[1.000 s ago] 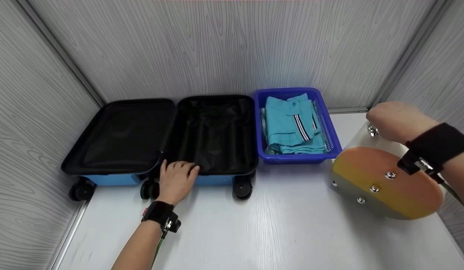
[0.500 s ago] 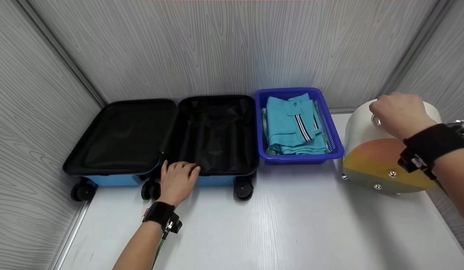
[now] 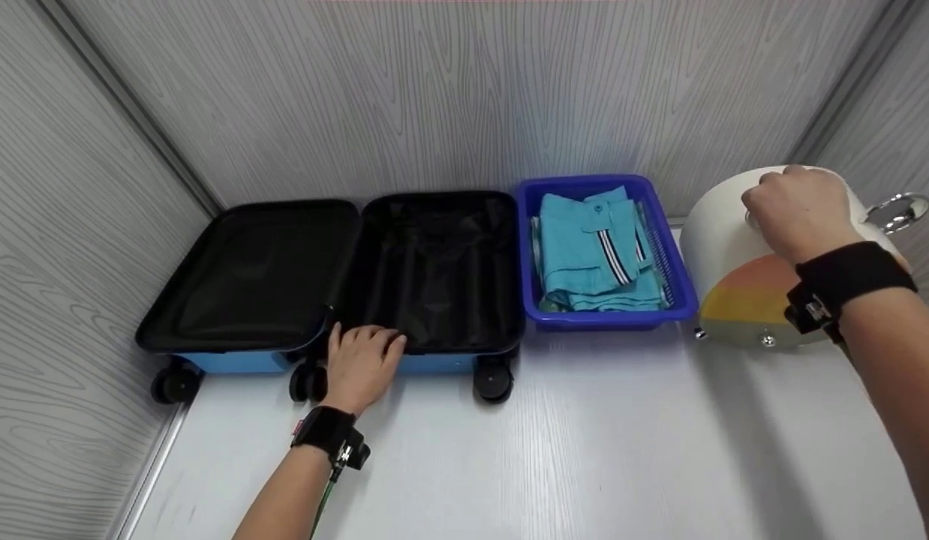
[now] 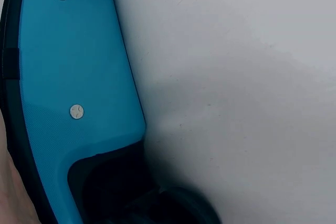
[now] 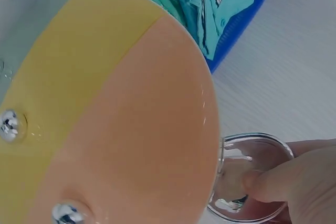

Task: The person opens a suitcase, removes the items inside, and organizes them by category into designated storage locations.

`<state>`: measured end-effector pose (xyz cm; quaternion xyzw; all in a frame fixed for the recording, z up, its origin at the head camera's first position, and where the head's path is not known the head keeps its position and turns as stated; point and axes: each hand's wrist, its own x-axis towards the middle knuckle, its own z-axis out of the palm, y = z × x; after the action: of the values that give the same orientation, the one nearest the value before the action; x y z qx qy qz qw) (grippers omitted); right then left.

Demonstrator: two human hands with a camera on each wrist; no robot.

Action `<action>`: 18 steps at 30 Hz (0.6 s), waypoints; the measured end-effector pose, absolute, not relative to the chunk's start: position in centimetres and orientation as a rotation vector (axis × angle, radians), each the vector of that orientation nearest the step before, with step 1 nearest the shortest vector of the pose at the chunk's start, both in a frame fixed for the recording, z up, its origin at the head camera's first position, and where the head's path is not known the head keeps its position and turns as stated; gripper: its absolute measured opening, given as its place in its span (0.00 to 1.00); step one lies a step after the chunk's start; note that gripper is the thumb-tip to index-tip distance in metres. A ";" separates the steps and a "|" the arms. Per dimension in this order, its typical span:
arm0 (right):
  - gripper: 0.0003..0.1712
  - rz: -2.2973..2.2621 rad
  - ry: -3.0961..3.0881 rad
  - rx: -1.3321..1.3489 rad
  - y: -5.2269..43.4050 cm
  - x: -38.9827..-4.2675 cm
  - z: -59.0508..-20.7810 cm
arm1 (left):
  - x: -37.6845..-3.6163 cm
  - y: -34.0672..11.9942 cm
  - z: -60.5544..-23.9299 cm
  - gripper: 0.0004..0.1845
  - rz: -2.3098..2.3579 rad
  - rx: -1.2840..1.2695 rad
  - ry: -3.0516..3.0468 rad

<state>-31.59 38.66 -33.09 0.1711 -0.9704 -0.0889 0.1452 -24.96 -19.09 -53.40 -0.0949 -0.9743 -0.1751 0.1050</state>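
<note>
— What is the right hand doing?
— It grips the round case by a metal ring, at the table's right edge, beside the basket.
— And the left hand?
— Flat on the open suitcase rim, fingers relaxed — steadying it, I think.

Grey panels with a wavy wood grain wall in the nook on the back, left and right, pale metal strips run down the corners, and the white wood-grain tabletop lies evenly lit, with soft shadows.
</note>
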 end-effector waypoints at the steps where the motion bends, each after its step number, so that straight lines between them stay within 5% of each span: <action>1: 0.06 -0.257 -2.790 0.486 38.7 -31.8 -33.2 | -24.9 -19.0 -53.4 0.25 -0.516 -0.279 -2.866; 11: 0.02 -0.252 -2.725 0.397 38.3 -32.5 -34.1 | -24.7 -18.6 -53.2 0.25 -0.493 -0.294 -2.862; 18: 0.13 -0.129 -2.753 0.364 36.6 -32.5 -35.6 | -25.9 -18.6 -50.9 0.32 -0.398 -0.321 -3.070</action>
<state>-32.49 36.56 -35.64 0.1288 -0.9741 -0.0457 0.1799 -25.90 -18.61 -50.91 -0.1032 -0.9863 -0.1279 0.0146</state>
